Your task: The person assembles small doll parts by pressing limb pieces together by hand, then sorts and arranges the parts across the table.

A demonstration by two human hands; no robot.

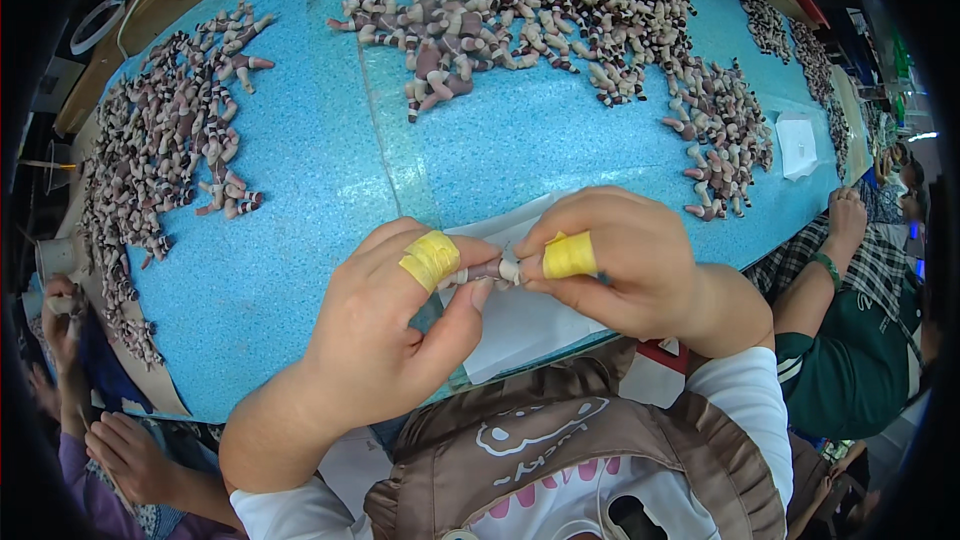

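We have the left hand (390, 315) pinching one end of a small mauve-and-white piece (483, 272) between thumb and finger; right hand (625, 262) grips its other end (yellow tape (570, 254) on a finger of each); piece is over a white sheet (520, 332), near side of the blue table (290, 270); we see heaps of similar pieces (540, 0) left, far and right.

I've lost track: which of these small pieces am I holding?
The brownish piece with pale ends, pinched between your left hand and right hand; the heaped pieces lie on the blue table, out of both hands.
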